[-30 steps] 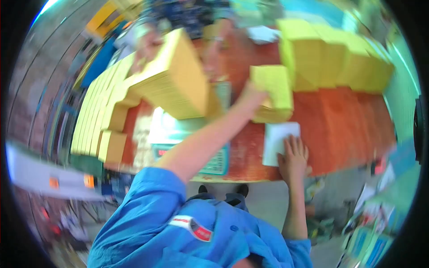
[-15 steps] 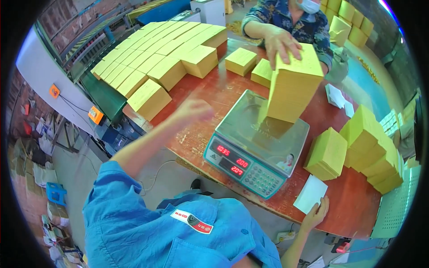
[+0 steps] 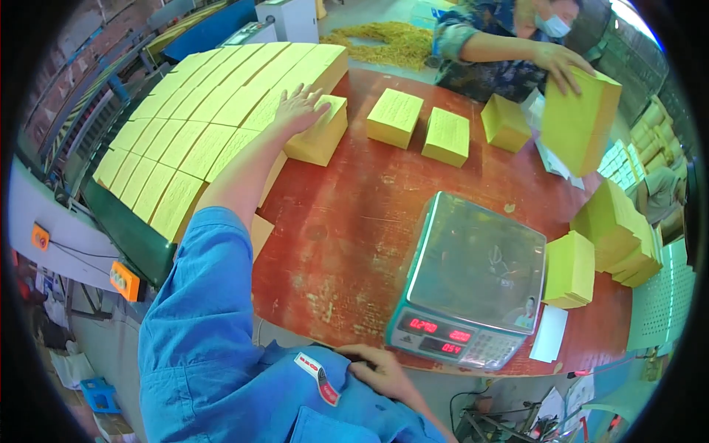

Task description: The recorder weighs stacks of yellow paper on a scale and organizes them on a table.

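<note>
My left hand (image 3: 301, 112) reaches to the far left, fingers spread over the top of a yellow paper stack (image 3: 319, 140) at the corner of a large block of such stacks (image 3: 207, 111). It seems to touch the stack but does not grip it. My right hand (image 3: 378, 369) is close to my body at the table's near edge, holding nothing, with fingers loosely bent and apart. A teal digital scale (image 3: 473, 273) with a lit red display stands to its right, its clear-covered pan bare. Across the table, a co-worker's hand (image 3: 561, 65) grips a tall yellow paper stack (image 3: 580, 122).
Two small yellow stacks (image 3: 395, 117) stand mid-table, and another one (image 3: 506, 122) sits by the co-worker. Right of the scale are a yellow stack (image 3: 569, 269), bigger piles (image 3: 617, 225) and white paper (image 3: 549, 334). The red tabletop (image 3: 332, 244) is worn.
The co-worker has carried the tall stack off the scale to the far right. My left hand has moved forward onto the yellow stacks. My right hand has left the white paper and come to my body.
</note>
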